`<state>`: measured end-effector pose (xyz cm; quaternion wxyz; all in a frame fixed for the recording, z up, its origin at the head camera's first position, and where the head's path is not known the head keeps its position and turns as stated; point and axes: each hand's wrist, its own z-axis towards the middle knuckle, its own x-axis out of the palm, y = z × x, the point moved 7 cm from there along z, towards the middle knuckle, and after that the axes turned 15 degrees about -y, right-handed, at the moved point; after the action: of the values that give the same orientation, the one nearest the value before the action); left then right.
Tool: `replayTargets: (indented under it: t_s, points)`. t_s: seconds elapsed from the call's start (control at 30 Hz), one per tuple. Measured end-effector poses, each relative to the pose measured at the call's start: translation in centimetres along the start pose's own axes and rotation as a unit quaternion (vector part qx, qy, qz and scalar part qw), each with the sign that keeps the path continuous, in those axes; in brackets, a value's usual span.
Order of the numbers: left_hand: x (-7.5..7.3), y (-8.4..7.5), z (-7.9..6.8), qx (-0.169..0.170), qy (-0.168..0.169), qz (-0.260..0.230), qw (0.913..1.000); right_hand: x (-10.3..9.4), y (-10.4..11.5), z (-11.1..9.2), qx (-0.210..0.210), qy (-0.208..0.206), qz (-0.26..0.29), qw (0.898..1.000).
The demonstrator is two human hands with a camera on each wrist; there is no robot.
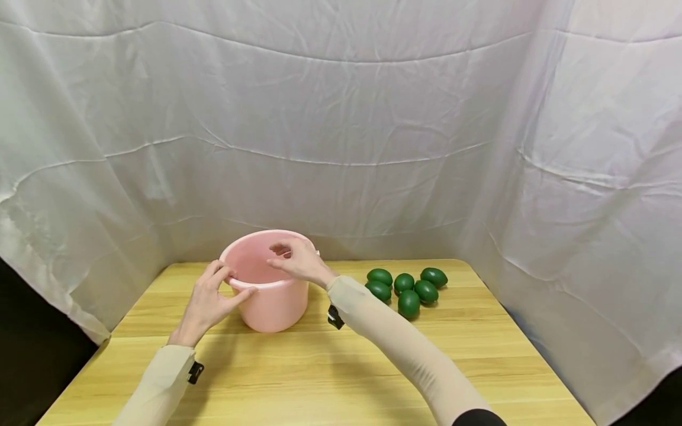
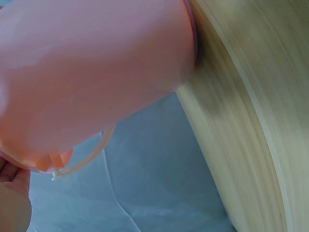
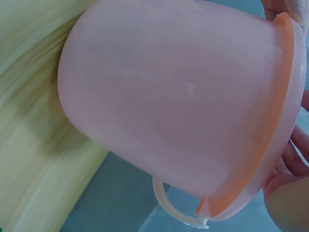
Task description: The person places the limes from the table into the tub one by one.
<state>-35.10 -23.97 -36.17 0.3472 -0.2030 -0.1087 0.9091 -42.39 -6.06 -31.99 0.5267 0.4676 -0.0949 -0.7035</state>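
A pink bucket (image 1: 274, 307) stands on the wooden table with its mouth upward. My left hand (image 1: 205, 302) grips the near left part of its rim, thumb on the outer side and fingers at the edge. Over the bucket's mouth is my right hand (image 1: 301, 260), its fingers loosely bent and nothing seen between them. In the right wrist view, the fingers (image 3: 293, 159) show just beyond the rim. A pale handle (image 3: 166, 200) hangs on the bucket's far side. The inside floor of the bucket is hidden.
Several dark green, smooth, avocado-like fruits (image 1: 408, 303) lie grouped on the table (image 1: 319, 378), to the right of the bucket and beyond my right forearm. A pale grey curtain (image 1: 341, 118) surrounds the table at the back and sides.
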Motion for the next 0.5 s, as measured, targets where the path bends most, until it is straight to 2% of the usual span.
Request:
replayTargets:
  t_s: [0.17,0.37,0.5]
  points:
    - [0.05,-0.04,0.01,0.007,-0.001,0.003,1.0,-0.53,0.07,-0.05,-0.009,-0.022,0.0,1.0]
    - [-0.03,-0.08,-0.02,0.009,-0.003,0.005,0.9999,-0.68,-0.04,-0.25,0.006,-0.018,0.004,1.0]
    - [0.12,-0.06,-0.01,0.014,-0.007,0.002,0.9999,-0.95,-0.35,-0.49,0.003,-0.022,-0.015,1.0]
